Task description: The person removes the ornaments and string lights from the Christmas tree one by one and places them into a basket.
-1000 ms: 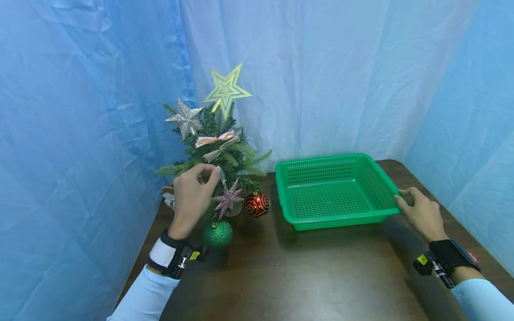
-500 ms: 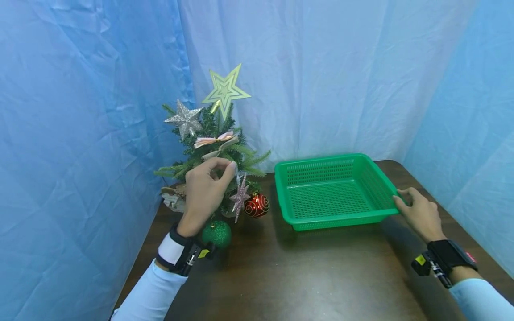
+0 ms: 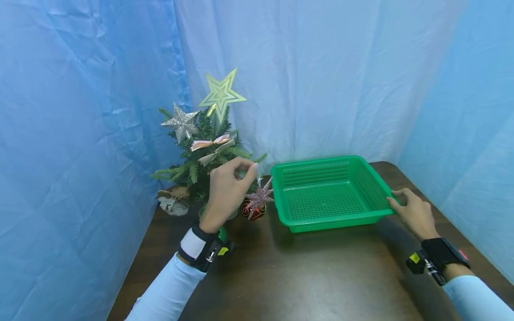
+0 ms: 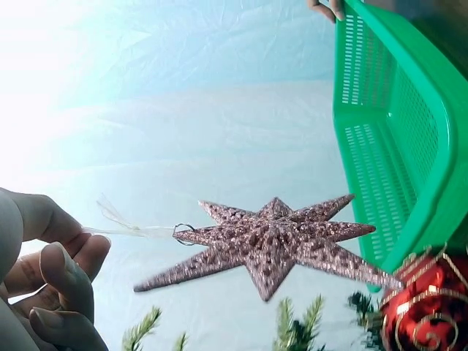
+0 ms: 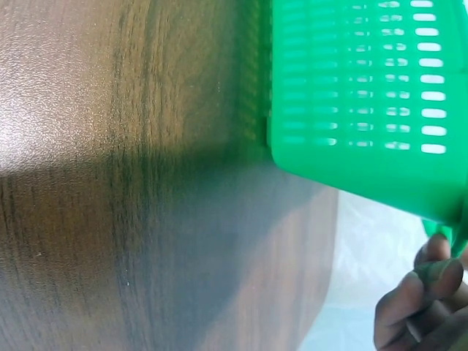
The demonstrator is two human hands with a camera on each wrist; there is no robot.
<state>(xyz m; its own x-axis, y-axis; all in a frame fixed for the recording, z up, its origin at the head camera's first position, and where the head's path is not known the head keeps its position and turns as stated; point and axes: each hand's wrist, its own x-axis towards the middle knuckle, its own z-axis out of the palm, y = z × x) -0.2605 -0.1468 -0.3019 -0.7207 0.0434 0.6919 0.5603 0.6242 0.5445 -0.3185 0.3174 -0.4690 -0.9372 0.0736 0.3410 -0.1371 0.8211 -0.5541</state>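
A pink glitter star ornament dangles from a pale string loop that my left hand pinches between thumb and forefinger. In the head view this star hangs before a red bauble with gold swirls, just left of a green plastic basket. The right hand grips the basket's right rim near its front corner. Inside the basket only its bare perforated floor shows. A small Christmas tree stands behind my left hand, which hides part of it and most of a green bauble.
The tree carries a gold star topper, a silver glitter star and a pink bow. The dark wooden table is bounded by blue cloth at the back and both sides.
My left hand has moved right with the pink star, away from the tree's middle towards the basket. The right hand keeps its grip on the rim. The whole head view has shifted slightly.
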